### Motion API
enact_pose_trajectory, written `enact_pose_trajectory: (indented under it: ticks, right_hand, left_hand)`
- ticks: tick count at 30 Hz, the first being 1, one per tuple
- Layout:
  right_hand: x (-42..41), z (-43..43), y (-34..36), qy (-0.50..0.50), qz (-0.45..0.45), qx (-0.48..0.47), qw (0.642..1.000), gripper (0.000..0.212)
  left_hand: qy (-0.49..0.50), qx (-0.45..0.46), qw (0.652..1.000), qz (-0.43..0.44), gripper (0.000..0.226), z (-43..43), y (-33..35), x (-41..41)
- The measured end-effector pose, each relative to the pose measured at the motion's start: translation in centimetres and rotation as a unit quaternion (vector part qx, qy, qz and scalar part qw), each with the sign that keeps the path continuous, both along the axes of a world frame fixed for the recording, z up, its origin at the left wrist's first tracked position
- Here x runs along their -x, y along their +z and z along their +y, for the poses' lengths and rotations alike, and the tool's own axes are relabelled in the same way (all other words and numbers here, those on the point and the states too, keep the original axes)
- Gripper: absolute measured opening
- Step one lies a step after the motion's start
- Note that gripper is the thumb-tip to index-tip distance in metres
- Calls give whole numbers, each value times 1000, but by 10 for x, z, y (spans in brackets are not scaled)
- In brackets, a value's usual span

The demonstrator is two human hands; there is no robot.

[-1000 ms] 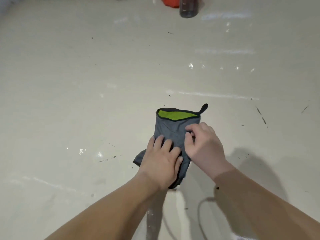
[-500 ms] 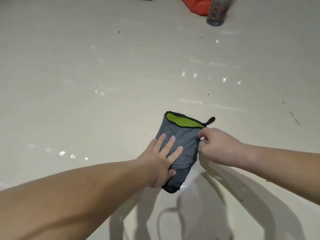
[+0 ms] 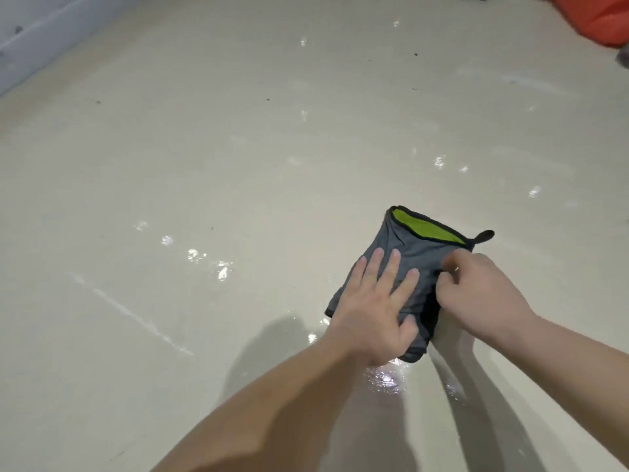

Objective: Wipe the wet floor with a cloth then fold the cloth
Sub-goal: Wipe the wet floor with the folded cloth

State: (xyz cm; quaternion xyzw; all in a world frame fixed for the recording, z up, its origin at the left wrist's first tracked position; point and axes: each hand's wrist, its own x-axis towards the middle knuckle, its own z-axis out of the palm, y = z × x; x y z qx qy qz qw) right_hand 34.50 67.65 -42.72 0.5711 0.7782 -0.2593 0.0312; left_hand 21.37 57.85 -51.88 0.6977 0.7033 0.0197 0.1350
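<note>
A grey cloth (image 3: 413, 248) with a lime-green inner face and black trim lies folded on the pale glossy floor (image 3: 204, 165), a black loop sticking out at its far right corner. My left hand (image 3: 376, 304) lies flat on the cloth's near left part, fingers spread. My right hand (image 3: 483, 294) is curled at the cloth's right edge, fingers pinching the fabric. The cloth's near end is hidden under both hands. Wet patches (image 3: 384, 379) shine just in front of the cloth.
An orange bag (image 3: 592, 18) lies at the far right corner. A pale wall base (image 3: 41, 39) runs along the far left. Small shiny drops (image 3: 204, 260) and dark specks are scattered over the floor.
The view has swung left, so the cloth now sits right of centre. My right hand has slid nearer along the cloth's right edge, toward my left hand, which stays pressed flat.
</note>
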Motion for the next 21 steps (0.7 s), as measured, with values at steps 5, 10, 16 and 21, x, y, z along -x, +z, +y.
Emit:
enact_pose_trajectory:
  ticks: [5, 10, 16, 21]
  right_hand:
    - [30, -40, -14, 68, 26, 39, 997, 37]
    - [77, -44, -19, 150, 34, 24, 988, 31]
    - [129, -54, -13, 257, 0, 38, 966, 14]
    - [153, -83, -5, 283, 50, 68, 955, 12]
  left_hand:
    - [151, 49, 986, 50, 74, -43, 3, 74]
    - [332, 19, 943, 13, 75, -105, -1, 64]
    - [152, 50, 987, -4, 72, -167, 5, 40]
    - [279, 82, 956, 26, 70, -193, 12, 116]
